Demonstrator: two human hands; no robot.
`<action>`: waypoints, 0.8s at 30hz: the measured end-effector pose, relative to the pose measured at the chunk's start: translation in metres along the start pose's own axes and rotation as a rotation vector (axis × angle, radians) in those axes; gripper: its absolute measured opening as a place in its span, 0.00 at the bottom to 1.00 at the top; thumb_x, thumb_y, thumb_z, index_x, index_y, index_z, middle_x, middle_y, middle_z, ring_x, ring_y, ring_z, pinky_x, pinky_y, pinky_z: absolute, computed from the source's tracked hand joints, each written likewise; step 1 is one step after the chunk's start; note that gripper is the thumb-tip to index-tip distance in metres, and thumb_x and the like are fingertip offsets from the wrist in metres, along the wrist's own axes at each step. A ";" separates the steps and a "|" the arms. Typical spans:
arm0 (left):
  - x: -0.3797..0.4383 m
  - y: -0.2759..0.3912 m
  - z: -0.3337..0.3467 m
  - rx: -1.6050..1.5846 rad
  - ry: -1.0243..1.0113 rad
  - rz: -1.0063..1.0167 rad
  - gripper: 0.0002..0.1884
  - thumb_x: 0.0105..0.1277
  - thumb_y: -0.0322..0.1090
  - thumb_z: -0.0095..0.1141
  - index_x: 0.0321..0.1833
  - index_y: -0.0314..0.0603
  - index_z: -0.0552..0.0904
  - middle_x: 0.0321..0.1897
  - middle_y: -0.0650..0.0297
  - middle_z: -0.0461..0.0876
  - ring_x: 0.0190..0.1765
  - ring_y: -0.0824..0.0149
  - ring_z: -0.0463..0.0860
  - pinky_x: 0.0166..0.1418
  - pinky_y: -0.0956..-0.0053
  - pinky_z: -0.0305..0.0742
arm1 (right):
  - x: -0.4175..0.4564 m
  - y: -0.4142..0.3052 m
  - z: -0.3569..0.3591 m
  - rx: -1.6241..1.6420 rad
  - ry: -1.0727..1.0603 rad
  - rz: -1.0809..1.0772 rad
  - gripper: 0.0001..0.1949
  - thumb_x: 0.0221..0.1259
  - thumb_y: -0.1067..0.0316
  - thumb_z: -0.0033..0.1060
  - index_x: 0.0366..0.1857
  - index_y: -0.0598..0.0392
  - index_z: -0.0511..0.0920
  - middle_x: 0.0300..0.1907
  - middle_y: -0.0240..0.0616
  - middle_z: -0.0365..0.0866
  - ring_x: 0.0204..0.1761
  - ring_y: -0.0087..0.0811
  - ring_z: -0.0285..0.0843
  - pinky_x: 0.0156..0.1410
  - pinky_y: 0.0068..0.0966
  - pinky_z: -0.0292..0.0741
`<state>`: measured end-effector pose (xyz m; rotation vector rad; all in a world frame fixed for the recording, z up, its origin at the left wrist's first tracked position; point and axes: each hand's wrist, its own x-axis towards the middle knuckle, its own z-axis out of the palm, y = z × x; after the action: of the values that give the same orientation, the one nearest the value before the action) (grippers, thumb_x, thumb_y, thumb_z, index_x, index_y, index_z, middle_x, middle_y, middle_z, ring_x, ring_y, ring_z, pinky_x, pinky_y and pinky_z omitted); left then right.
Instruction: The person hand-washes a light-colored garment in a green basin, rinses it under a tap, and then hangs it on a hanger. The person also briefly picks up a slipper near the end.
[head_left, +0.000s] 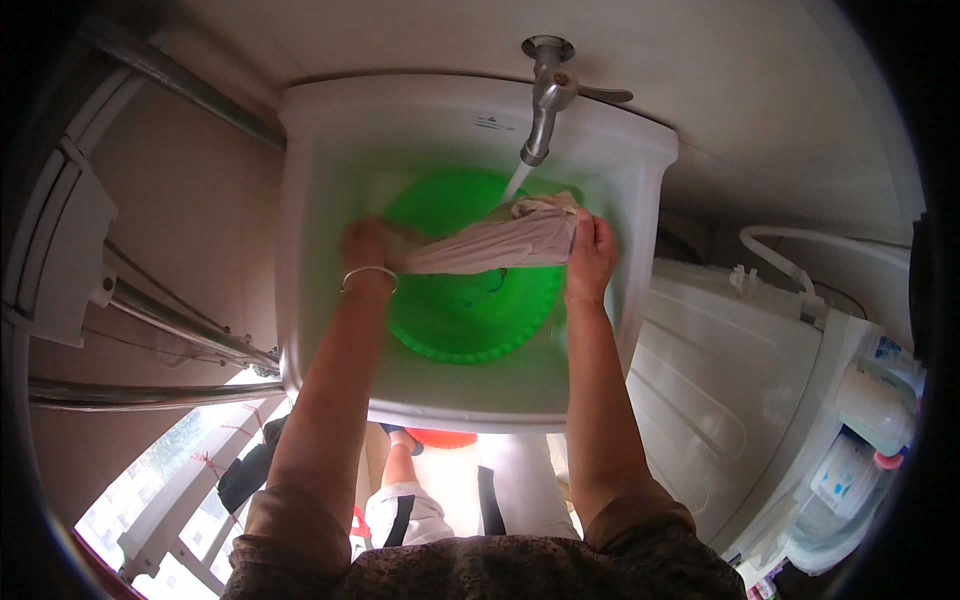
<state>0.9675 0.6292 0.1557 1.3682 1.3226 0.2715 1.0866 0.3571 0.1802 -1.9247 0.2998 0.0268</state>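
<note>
A pale pinkish-beige cloth (487, 244) is stretched sideways over a green plastic basin (472, 322) that sits in a white sink (465, 394). My left hand (365, 244), blurred, grips the cloth's left end, with a bangle at the wrist. At the other end, my right hand (591, 244) pinches the gathered fabric between thumb and fingers. Water (516, 182) runs from a metal wall tap (551, 97) and falls behind or onto the cloth's upper edge. Part of the basin's far side is hidden by the fabric.
To the right stands a white washing machine (712, 382) with a pale hose (780, 259) behind it and plastic bottles (832, 480) on its far side. Metal pipes (172, 337) run along the left wall. Below the sink, a red-orange basin (442, 438) shows on the floor.
</note>
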 end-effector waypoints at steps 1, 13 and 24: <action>0.004 -0.005 -0.004 0.239 0.048 0.182 0.12 0.64 0.37 0.47 0.32 0.38 0.81 0.33 0.53 0.83 0.34 0.53 0.81 0.37 0.57 0.74 | 0.001 -0.003 -0.001 -0.025 0.000 -0.021 0.15 0.66 0.56 0.55 0.39 0.60 0.79 0.32 0.35 0.81 0.35 0.29 0.75 0.45 0.27 0.73; -0.080 0.017 0.043 0.057 -0.805 0.134 0.11 0.64 0.36 0.57 0.46 0.42 0.83 0.41 0.65 0.83 0.47 0.68 0.79 0.56 0.72 0.71 | -0.039 -0.048 0.025 0.584 -0.544 0.433 0.14 0.65 0.57 0.59 0.38 0.60 0.81 0.33 0.30 0.80 0.35 0.20 0.74 0.42 0.21 0.72; -0.071 0.049 0.011 -0.087 -0.563 0.238 0.03 0.66 0.32 0.57 0.40 0.45 0.79 0.33 0.74 0.76 0.39 0.78 0.74 0.49 0.80 0.69 | -0.012 -0.035 0.004 0.236 -0.322 0.336 0.12 0.61 0.58 0.61 0.35 0.56 0.83 0.29 0.30 0.80 0.32 0.22 0.74 0.35 0.23 0.70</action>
<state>0.9775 0.5816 0.2277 1.3955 0.6764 0.0884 1.0836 0.3748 0.2128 -1.5879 0.3869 0.4977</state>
